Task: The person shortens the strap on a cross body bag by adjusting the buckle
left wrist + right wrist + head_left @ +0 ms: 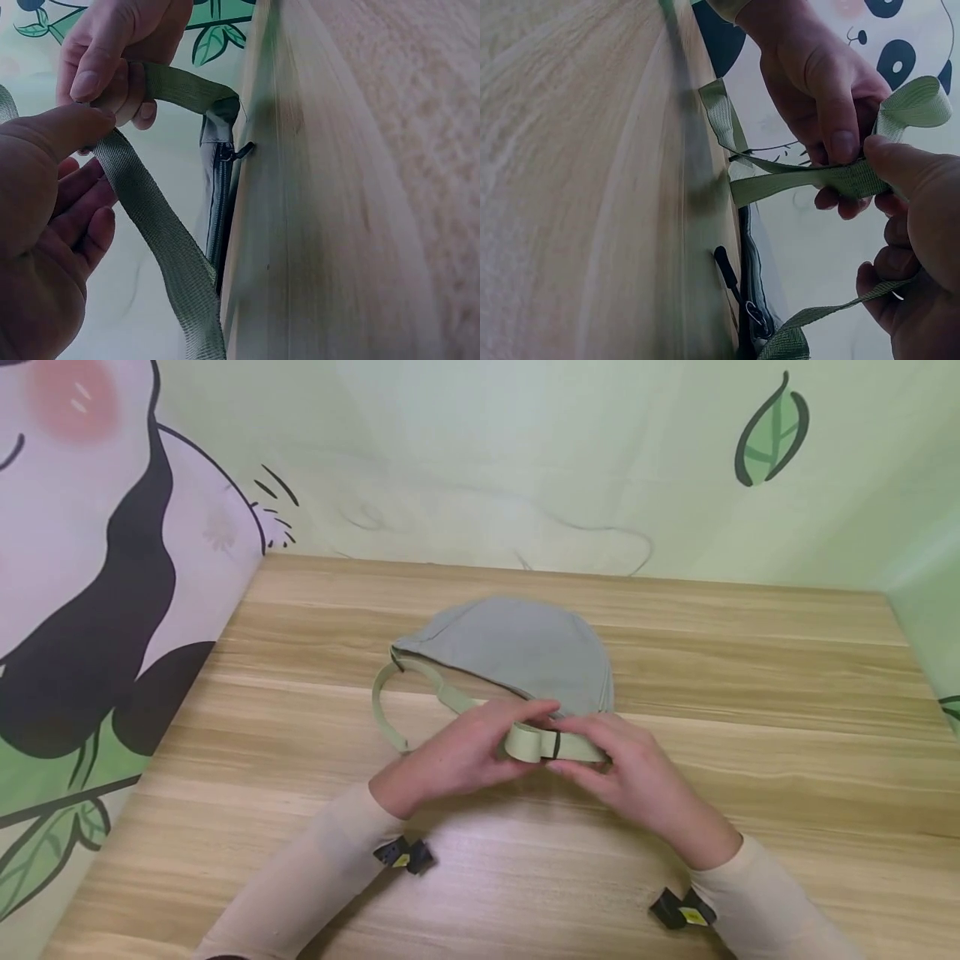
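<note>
A grey half-moon bag [517, 647] lies on the table with its zipped edge towards the hands. Its pale green webbing strap [573, 746] is raised off the table and folded into a small loop, with a thin black piece across it. My left hand [468, 747] pinches the strap between thumb and fingers, left of that black piece. Close by on the right, my right hand [633, 768] pinches the same strap, the fingertips of both hands nearly meeting. The zipper [217, 217] and its dark pull [726, 268] show low at the bag's edge.
The wood-grain table [750, 693] runs back to a pale green wall cloth [465, 460] with leaf and panda drawings. Left of the hands, a slack loop of strap [380, 706] rests on the table. Small black devices [405, 856] are on both wrists.
</note>
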A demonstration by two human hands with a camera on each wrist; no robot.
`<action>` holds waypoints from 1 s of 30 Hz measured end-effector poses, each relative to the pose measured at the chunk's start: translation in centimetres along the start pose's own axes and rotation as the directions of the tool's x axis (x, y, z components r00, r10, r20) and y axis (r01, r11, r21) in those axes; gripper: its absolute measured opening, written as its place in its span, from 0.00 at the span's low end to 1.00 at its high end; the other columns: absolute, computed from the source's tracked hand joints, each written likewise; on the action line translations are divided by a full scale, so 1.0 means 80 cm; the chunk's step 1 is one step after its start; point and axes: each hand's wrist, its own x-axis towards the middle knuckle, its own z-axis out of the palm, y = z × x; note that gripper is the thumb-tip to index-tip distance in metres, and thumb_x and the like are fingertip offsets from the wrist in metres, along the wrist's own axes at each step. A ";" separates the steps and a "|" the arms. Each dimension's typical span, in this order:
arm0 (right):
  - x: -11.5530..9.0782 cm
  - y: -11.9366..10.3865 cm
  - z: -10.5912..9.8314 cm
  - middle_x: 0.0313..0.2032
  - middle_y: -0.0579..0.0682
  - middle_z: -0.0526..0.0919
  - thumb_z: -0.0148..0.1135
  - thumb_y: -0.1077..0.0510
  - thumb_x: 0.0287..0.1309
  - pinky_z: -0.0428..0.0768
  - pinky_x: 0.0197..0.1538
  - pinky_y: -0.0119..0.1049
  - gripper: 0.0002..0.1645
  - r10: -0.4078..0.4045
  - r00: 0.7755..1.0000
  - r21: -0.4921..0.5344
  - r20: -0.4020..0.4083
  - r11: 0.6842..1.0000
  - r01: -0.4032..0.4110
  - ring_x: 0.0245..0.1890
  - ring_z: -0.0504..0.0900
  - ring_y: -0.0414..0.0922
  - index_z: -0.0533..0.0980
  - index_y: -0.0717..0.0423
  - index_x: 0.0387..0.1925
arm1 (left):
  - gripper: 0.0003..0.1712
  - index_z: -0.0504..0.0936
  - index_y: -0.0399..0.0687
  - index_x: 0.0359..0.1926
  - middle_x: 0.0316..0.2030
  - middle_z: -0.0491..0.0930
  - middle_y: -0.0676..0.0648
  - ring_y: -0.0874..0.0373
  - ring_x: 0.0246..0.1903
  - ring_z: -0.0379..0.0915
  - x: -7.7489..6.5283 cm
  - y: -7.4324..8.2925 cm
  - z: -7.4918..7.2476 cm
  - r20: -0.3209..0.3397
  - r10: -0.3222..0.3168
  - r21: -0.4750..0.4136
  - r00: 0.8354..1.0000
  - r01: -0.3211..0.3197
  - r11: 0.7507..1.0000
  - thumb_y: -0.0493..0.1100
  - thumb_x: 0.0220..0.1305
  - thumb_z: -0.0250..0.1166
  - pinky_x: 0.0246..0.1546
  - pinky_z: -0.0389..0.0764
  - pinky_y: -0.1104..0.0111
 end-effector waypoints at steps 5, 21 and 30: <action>0.000 0.002 0.000 0.41 0.45 0.83 0.74 0.55 0.46 0.73 0.31 0.28 0.26 0.006 1.000 0.011 -0.005 1.000 -0.006 0.30 0.73 0.35 0.78 0.53 0.50 | 0.35 0.72 0.48 0.60 0.48 0.81 0.53 0.62 0.49 0.75 0.000 -0.005 0.001 -0.018 -0.053 0.057 0.998 0.054 0.997 0.48 0.51 0.74 0.55 0.72 0.69; -0.003 0.010 -0.004 0.39 0.46 0.84 0.76 0.58 0.42 0.77 0.32 0.31 0.26 0.036 0.999 0.002 -0.035 0.999 -0.036 0.32 0.77 0.37 0.78 0.53 0.47 | 0.15 0.82 0.49 0.40 0.39 0.80 0.53 0.59 0.43 0.75 -0.018 -0.009 -0.005 -0.038 -0.036 0.455 0.999 0.049 0.889 0.51 0.55 0.70 0.51 0.73 0.63; -0.007 0.012 -0.006 0.39 0.47 0.85 0.77 0.61 0.40 0.79 0.32 0.32 0.27 0.007 0.999 -0.005 -0.046 1.000 -0.007 0.32 0.79 0.37 0.78 0.53 0.47 | 0.14 0.82 0.50 0.41 0.37 0.80 0.55 0.60 0.41 0.75 -0.036 -0.020 -0.025 0.001 -0.040 0.455 0.999 0.035 0.890 0.48 0.54 0.71 0.52 0.73 0.63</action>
